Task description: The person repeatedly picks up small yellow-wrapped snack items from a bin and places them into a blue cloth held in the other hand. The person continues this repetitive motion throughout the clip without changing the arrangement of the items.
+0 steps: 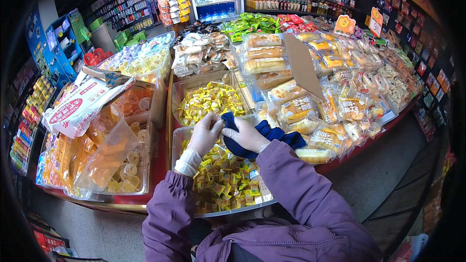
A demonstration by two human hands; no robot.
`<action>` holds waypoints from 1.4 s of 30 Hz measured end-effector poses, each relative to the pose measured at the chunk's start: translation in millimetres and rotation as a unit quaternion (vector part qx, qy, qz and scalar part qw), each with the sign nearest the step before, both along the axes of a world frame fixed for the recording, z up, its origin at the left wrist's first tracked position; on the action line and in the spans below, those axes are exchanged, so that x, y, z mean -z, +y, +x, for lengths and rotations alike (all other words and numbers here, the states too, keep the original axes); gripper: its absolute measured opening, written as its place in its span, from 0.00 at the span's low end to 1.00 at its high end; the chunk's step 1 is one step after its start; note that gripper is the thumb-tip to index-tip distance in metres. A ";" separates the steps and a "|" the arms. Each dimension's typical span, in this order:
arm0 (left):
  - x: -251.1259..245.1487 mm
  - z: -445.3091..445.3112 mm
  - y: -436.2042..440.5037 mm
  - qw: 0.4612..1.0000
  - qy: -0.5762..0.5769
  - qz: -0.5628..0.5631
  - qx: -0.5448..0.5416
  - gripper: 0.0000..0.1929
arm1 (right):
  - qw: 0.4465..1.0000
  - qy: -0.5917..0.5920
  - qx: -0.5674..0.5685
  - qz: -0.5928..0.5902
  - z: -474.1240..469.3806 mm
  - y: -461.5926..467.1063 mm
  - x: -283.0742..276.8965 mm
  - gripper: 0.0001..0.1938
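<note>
My left hand (204, 133), in a pale thin glove, has its thumb and fingertips pinched together at the edge of a dark blue cloth (267, 129). What exactly lies between those fingertips is too small to tell. Gloved the same way, my right hand (247, 134) grips the cloth, which bunches around the hand and trails to the right over packaged bread. Both hands are above two clear plastic bins of small yellow-wrapped candies (225, 182), near the wall between the bins.
To the left stand clear bins with jelly cups (130, 169) and a torn white carton (91, 103). Packaged bread (296, 108) is heaped on the right, beside an upright cardboard flap (301, 65). Green-wrapped snacks (251, 23) lie at the back. Shelves of bottles (291, 3) stand beyond.
</note>
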State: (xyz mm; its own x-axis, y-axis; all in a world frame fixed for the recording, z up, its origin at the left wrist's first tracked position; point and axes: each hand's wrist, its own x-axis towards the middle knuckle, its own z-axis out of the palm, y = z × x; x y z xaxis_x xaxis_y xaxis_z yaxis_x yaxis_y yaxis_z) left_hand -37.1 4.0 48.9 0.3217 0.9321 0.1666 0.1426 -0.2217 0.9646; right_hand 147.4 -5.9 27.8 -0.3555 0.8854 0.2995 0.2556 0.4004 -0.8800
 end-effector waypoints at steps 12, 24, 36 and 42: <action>0.3 9.7 -15.0 0.988 -0.145 -0.050 0.030 0.12 | 0.984 0.090 0.153 0.034 -4.4 -11.1 -9.3 0.16; -21.3 4.8 -25.6 0.949 0.233 0.205 -0.046 0.42 | 0.995 0.032 0.070 0.068 -2.5 -14.3 -10.0 0.22; -36.9 -9.4 -8.2 0.964 0.230 0.134 -0.030 0.39 | 0.947 0.146 0.286 0.013 5.8 6.4 2.0 0.17; -13.5 -15.5 25.6 0.922 0.183 0.245 -0.237 0.18 | 0.951 0.142 0.264 0.070 3.3 10.4 5.3 0.18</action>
